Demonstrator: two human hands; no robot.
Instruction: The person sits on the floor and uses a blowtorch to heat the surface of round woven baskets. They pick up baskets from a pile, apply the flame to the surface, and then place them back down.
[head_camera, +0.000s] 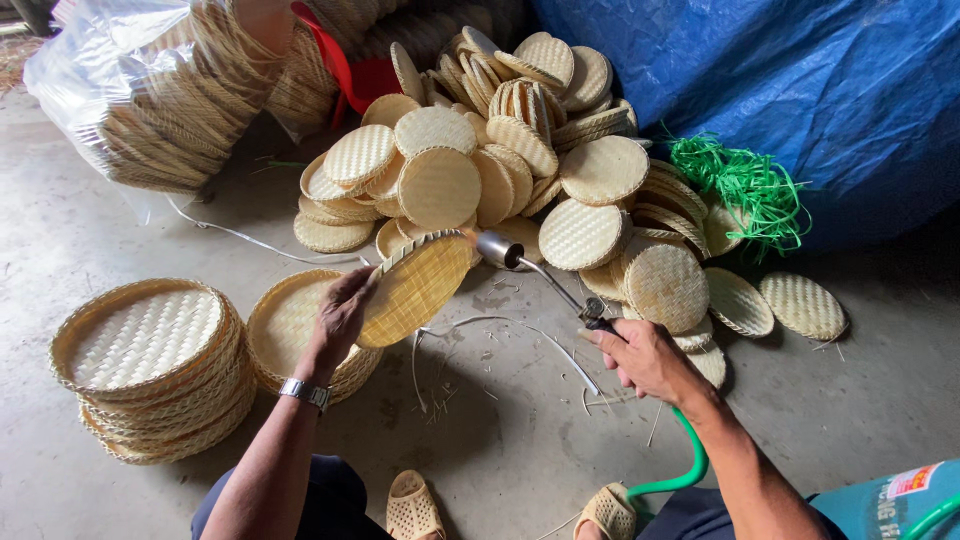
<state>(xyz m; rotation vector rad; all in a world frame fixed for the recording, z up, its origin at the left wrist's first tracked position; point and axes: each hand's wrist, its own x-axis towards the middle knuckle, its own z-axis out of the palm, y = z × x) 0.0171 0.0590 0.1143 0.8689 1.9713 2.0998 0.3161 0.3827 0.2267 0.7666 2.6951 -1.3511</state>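
My left hand (338, 322) grips a round woven bamboo tray (415, 288) by its rim and holds it tilted above the floor. My right hand (645, 358) is closed on the handle of a gas torch (520, 260), whose metal nozzle points at the tray's upper edge. A green hose (680, 470) runs from the torch back past my right arm. A wristwatch (305, 392) sits on my left wrist.
A big heap of woven trays (520, 170) lies ahead. Two neat stacks of trays (155, 365) (290, 325) stand at the left. A plastic bag of trays (160, 100), a blue tarp (800, 90), green string (745, 185) and a teal gas cylinder (890, 505) surround the concrete floor.
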